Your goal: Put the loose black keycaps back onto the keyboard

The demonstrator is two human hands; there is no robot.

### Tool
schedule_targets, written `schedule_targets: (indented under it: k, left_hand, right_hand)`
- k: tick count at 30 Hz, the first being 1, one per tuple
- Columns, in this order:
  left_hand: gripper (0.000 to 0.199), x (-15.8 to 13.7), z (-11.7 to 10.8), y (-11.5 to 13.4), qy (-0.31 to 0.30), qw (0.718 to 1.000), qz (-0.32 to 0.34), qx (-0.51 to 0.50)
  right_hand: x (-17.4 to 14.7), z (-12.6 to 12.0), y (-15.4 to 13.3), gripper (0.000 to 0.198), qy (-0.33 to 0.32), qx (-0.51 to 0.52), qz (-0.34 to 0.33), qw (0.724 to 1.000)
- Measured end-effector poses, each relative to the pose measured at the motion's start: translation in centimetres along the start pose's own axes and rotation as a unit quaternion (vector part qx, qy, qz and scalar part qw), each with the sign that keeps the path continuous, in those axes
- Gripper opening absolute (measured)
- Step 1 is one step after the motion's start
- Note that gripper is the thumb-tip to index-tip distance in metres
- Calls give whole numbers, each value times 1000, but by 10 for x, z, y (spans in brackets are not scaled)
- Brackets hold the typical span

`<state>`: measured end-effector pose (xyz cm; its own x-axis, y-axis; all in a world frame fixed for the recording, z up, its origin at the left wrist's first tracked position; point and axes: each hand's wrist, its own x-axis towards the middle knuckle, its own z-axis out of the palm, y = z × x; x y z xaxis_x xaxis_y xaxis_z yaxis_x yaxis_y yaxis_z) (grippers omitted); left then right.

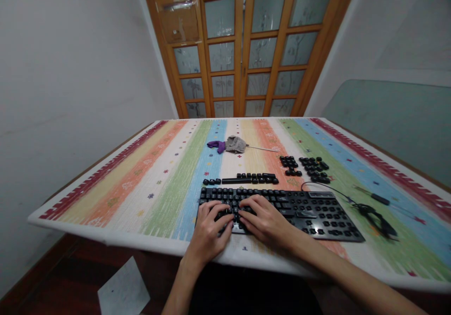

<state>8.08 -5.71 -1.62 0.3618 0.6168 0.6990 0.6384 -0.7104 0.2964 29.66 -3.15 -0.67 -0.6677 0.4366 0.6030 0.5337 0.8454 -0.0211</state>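
Both hands are working low in the centre of the frame, and the black keyboard (327,214) is lying right beneath them, stretching from the lower centre toward the lower right along the near edge of the table. The left hand (210,225) is curling over the keyboard's left end, its fingers bending onto the keys. The right hand (264,218) is reaching in just beside it, fingertips pointing left and coming down on the keys near the left hand's own. Whether either hand is pinching a single key, the view is not telling; the fingers are hiding it.

Just above the keyboard, a row of loose keycaps (266,179) is sitting beside a long space bar (237,181). Right of centre, two more keycap clusters, one (289,164) and another (314,168), are resting side by side. Over at the lower right, a dark cable (377,218) is lying bundled near a black-handled screwdriver (380,199). Farther up, mid-frame, a purple cloth (216,145) is touching a crumpled grey cloth (235,144), all lying on the striped tablecloth (162,202).
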Motion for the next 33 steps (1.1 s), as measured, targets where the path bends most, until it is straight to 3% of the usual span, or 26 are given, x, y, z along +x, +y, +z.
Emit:
schedule_targets:
  k: [12, 28, 33]
  left_hand:
    - [15, 5, 6, 5, -9, 1000, -3, 0]
    - [15, 2, 13, 3, -1, 1000, -12, -15]
    - [16, 4, 11, 4, 0, 1000, -9, -9]
  right_hand:
    - [2, -2, -3, 18, -11, -100, -82, 992]
    - [1, -3, -9, 21, -30, -77, -49, 995]
    - [3, -6, -9, 19, -22, -37, -1, 999]
